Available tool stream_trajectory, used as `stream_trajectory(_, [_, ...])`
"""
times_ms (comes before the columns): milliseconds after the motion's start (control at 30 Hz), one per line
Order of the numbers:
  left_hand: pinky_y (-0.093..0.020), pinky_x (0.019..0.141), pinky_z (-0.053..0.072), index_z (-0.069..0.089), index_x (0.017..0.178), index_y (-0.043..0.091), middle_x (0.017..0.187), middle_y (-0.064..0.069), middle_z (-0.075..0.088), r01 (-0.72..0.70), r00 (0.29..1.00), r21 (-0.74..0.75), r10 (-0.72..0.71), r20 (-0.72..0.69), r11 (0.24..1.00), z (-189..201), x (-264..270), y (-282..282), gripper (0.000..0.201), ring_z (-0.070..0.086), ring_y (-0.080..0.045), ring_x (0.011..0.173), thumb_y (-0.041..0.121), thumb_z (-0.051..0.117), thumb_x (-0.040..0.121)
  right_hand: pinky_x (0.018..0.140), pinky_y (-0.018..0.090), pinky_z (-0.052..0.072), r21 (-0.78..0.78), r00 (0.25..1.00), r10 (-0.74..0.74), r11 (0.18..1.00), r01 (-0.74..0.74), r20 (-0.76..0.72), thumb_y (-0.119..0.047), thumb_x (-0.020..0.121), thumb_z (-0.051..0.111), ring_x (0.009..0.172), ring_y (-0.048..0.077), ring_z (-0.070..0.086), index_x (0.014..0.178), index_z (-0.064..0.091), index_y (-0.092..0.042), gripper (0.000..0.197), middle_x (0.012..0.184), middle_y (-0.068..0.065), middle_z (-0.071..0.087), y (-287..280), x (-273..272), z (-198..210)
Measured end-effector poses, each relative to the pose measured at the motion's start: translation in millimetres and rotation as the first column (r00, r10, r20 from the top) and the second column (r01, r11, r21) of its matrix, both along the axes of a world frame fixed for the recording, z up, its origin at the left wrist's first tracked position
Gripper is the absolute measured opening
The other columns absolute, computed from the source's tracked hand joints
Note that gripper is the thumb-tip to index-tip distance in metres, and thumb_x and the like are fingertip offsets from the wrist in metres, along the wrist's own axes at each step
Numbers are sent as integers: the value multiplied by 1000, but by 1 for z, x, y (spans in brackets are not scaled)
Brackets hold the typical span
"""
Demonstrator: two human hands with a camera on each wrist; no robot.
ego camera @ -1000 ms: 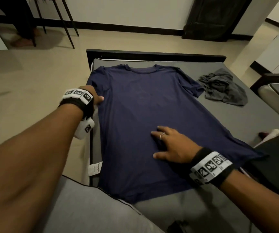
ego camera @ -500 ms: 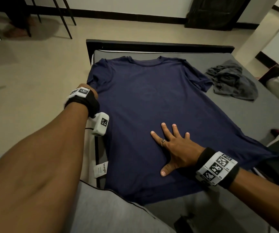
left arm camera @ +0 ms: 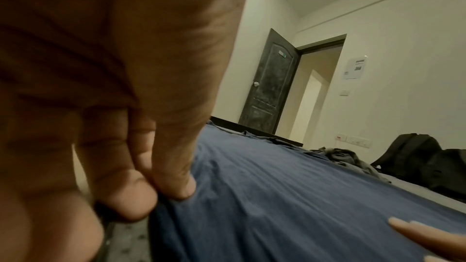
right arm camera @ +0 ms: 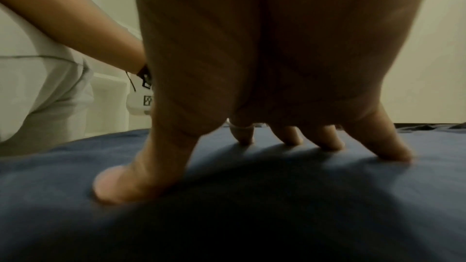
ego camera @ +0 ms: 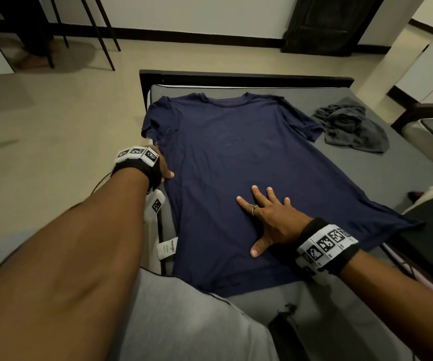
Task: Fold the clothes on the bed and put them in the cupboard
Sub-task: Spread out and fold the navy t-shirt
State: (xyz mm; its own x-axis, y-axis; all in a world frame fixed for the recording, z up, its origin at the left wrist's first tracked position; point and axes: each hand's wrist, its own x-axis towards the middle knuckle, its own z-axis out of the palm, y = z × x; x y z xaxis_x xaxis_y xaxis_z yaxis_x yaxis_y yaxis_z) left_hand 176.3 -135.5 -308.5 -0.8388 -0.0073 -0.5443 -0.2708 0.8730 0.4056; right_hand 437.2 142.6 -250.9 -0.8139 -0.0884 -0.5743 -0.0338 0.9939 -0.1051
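Head view: right hand (ego camera: pixel 270 217) had flattened, fingers spread, mid navy T-shirt (ego camera: pixel 223 157); left hand (ego camera: pixel 162 166) had shifted to pinch its edge—first fold likely imminent.

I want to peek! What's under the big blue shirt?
The blue shirt lies flat on the grey bed, which shows around its edges. Anything else beneath is covered. The right hand presses on top.

The navy t-shirt (ego camera: pixel 236 178) is spread out flat on the grey bed (ego camera: pixel 392 178), collar toward the far end and hem at the near end, both short sleeves out to the sides. It hugs the bed's left edge, a few light wrinkles in it. A dark grey garment (ego camera: pixel 353 128) sits crumpled just beside its right sleeve.
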Motion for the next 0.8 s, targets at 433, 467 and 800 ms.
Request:
stream_trajectory(433, [-42,60,58,63,88,-6,57,-14,68,-184,980,436,200,10,881,75,94,-5,14,67,-29,51,5,54,88,82,37,47,-106,781,548,794,-598,-301,-39,86,73,111,21,49,135,61,-26,52,134,-2,52,-135,35,1])
stream_trajectory(467, [-40,59,57,61,88,-6,59,-15,67,-182,980,439,197,13,880,76,97,-6,13,64,-27,48,1,51,90,79,38,48,-76,771,564,791,-607,-294,-39,85,73,109,23,50,132,62,-24,51,132,-1,52,-139,36,-5])
stream_trajectory(800, [-56,82,57,71,94,14,93,-8,76,263,965,-88,-261,25,961,47,69,4,93,73,-38,88,76,75,24,75,33,52,-245,835,445,813,-528,-322,-37,93,61,97,12,59,102,63,-30,11,105,-10,62,-131,54,-9])
